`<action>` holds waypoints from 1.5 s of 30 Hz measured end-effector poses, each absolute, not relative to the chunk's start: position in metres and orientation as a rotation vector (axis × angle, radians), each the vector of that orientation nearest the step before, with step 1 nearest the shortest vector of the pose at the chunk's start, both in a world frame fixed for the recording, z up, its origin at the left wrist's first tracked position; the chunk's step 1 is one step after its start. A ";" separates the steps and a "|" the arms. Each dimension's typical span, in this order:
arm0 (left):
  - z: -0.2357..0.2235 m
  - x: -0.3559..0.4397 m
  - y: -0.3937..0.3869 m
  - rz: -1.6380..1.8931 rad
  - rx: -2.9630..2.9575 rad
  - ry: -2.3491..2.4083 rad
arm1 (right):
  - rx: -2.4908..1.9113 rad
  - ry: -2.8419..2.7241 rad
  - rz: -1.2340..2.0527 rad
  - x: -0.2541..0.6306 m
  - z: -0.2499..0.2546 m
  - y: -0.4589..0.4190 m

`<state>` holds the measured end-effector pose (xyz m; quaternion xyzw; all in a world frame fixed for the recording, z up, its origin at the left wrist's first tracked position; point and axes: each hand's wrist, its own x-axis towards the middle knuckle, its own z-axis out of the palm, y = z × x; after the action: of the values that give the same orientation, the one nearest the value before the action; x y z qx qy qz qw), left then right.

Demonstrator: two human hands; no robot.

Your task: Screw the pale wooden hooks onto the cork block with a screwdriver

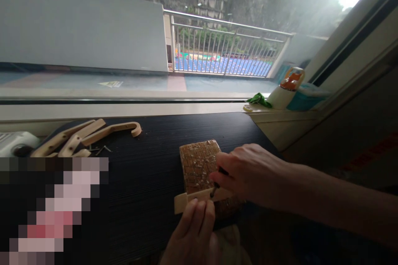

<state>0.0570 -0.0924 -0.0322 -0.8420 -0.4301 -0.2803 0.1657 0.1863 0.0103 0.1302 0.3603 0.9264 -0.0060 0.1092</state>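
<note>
My right hand [239, 172] is closed around a small screwdriver [215, 188] with a dark handle, mostly hidden by the fingers. Its shaft slants down and its tip meets a pale wooden strip [180, 203]. The strip lies across the near part of a brown block [200, 159], whose top is crosshatched with cuts and flecked with chips. Close to the tip, my left hand [194, 232] grips the near edge of the strip, fingertips together. Whether the tip sits in a screw or a hole cannot be made out.
Several curved wooden pieces with holes [77, 136] lie at the table's far left, with loose screws [104, 149] beside them. The dark table [149, 174] ends at a window sill [130, 109]. A white bottle [281, 93] and green cloth [258, 99] stand right. Pixelation hides the lower left.
</note>
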 end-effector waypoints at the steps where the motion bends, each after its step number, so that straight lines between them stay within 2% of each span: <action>1: -0.027 0.054 -0.093 -0.821 -2.430 -1.211 | 1.103 2.742 -0.020 0.187 0.131 0.013; 6: 0.027 0.026 -0.081 -1.132 -2.702 -1.121 | 1.369 2.878 -0.288 0.215 0.131 0.012; 8: 0.045 0.013 -0.059 -1.094 -2.661 -1.538 | 1.601 2.974 -0.540 0.236 0.120 0.004; 10: 0.049 0.003 -0.030 -0.994 -2.524 -1.928 | 1.877 2.975 -0.919 0.254 0.100 -0.006; 12: 0.043 -0.004 -0.004 -0.693 -2.403 -2.375 | 2.189 2.847 -1.433 0.264 0.073 -0.018; 14: 0.031 -0.010 0.010 -0.572 -2.406 -2.501 | 2.424 2.742 -1.840 0.264 0.047 -0.028; 17: 0.014 -0.018 -0.003 -0.569 -2.330 -2.566 | 2.689 2.413 -2.345 0.252 0.017 -0.036; 19: 0.005 -0.019 -0.029 -0.597 -2.272 -2.567 | 2.676 2.254 -2.616 0.243 0.005 -0.035; 21: -0.003 -0.015 -0.057 -0.664 -2.319 -2.472 | 2.579 1.960 -3.056 0.234 -0.001 -0.029; 23: -0.010 -0.005 -0.078 -0.824 -2.406 -2.382 | 2.397 1.538 -3.534 0.227 -0.003 -0.022; 24: -0.012 0.001 -0.084 -0.937 -2.435 -2.366 | 2.339 1.466 -3.616 0.225 -0.003 -0.019; 27: -0.015 0.016 -0.088 -1.355 -2.454 -2.424 | 2.277 1.334 -3.735 0.220 -0.001 -0.019; 31: -0.012 0.022 -0.081 -2.321 -2.285 -2.445 | 2.174 1.189 -3.790 0.212 -0.005 -0.036; 33: -0.010 0.020 -0.074 -2.659 -1.988 -2.481 | 2.132 1.199 -3.774 0.208 -0.011 -0.046; 36: -0.006 0.014 -0.056 -2.756 -1.774 -2.376 | 2.147 1.269 -3.705 0.208 -0.021 -0.057; 41: 0.011 0.006 -0.015 -2.779 -1.954 -1.865 | 1.978 1.538 -3.579 0.223 -0.029 -0.061; 43: 0.013 0.006 -0.002 -2.776 -1.980 -1.823 | 1.908 1.851 -3.431 0.223 -0.030 -0.058; 45: 0.010 0.007 0.008 -2.790 -1.986 -1.799 | 1.885 2.264 -3.132 0.219 -0.030 -0.054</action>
<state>0.0068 0.0080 0.0101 -0.4799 -0.4346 -0.6741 -0.3556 0.2193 -0.0541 -0.0300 0.3669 0.4407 -0.6097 -0.5472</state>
